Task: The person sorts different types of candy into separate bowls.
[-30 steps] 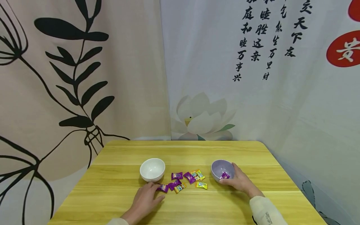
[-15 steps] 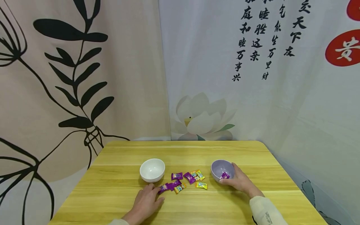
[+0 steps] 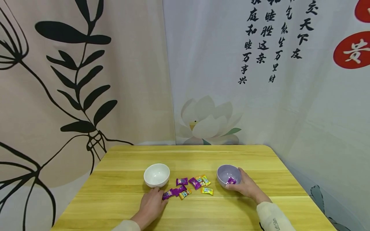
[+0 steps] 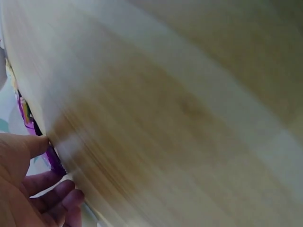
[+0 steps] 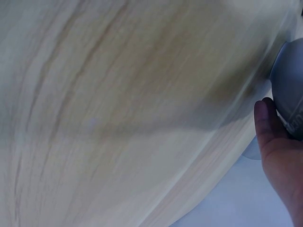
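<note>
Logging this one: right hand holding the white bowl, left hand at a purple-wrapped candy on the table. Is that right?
Not quite: the head view shows the right hand holding the lavender bowl, not the white bowl. The left hand is indeed at a purple-wrapped candy on the table.

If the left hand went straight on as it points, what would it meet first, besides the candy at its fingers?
Probably the white bowl, just beyond the left hand; contact is unclear.

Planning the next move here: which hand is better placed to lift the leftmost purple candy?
Probably the left hand: its thumb and forefinger are at the leftmost purple candy. The right hand is farther away, across the other candies, and grips the purple bowl.
</note>
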`<state>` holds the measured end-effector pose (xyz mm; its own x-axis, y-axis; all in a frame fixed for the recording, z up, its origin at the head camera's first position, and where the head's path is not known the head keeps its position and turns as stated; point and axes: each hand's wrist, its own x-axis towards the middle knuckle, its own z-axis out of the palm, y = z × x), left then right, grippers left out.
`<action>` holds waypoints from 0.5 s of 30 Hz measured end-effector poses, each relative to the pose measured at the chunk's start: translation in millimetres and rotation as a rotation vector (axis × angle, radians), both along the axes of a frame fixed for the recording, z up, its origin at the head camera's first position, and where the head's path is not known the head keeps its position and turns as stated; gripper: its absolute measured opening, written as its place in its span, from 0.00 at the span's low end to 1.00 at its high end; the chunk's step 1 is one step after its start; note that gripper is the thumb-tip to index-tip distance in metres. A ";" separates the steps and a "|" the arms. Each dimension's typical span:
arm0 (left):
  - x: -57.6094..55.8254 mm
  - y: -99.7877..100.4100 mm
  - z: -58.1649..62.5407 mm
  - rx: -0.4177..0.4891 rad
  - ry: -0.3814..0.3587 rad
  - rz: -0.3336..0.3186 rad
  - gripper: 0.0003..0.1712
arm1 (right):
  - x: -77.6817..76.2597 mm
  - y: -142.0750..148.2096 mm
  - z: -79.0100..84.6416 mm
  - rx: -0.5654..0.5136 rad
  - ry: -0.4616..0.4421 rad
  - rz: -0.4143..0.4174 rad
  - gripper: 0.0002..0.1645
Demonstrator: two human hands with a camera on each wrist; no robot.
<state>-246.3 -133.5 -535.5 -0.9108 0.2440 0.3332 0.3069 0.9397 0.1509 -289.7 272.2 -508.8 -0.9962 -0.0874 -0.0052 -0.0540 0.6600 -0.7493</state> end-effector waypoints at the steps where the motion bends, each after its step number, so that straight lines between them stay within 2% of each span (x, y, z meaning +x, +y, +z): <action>1: 0.2 -0.2 0.2 -0.003 -0.001 0.001 0.17 | 0.1 -0.1 0.1 0.000 -0.002 0.000 0.73; 10: 6.6 -3.4 6.1 0.041 -0.039 -0.021 0.15 | -0.1 -0.3 0.3 -0.001 -0.015 -0.006 0.73; 15: 9.9 -1.8 11.8 0.079 -0.033 -0.041 0.15 | -0.3 -0.3 0.2 0.007 -0.020 -0.012 0.73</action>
<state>-236.4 -135.3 -523.7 -0.9111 0.2557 0.3232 0.3388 0.9111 0.2345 -290.0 271.9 -508.6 -0.9968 -0.0751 -0.0261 -0.0306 0.6658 -0.7455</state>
